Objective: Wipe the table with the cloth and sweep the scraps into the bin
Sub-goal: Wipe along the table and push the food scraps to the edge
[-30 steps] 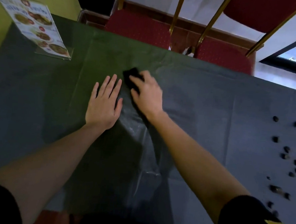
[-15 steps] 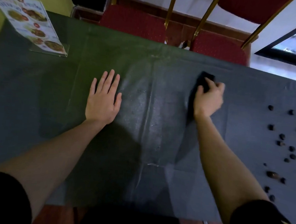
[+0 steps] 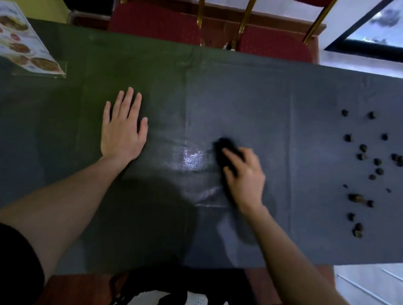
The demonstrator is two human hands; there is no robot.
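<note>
right hand [image 3: 244, 176] gripping black cloth [image 3: 226, 149] on counter [image 3: 246, 96] | left hand [image 3: 123, 128] flat, fingers straight | scraps [image 3: 369, 167] far right

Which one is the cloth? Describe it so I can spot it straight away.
Start at the long table under its dark tablecloth. Near its middle, the right hand presses on a small black wadded cloth, beside a shiny wet patch. The small dark scraps lie scattered far to the right, untouched.

hands [image 3: 123, 133]: 2 | cloth [image 3: 226, 149]: 1 | menu [image 3: 20, 44]: 1 | chairs [image 3: 156, 23]: 2 | scraps [image 3: 363, 148]: about 20 (some blurred)
</note>
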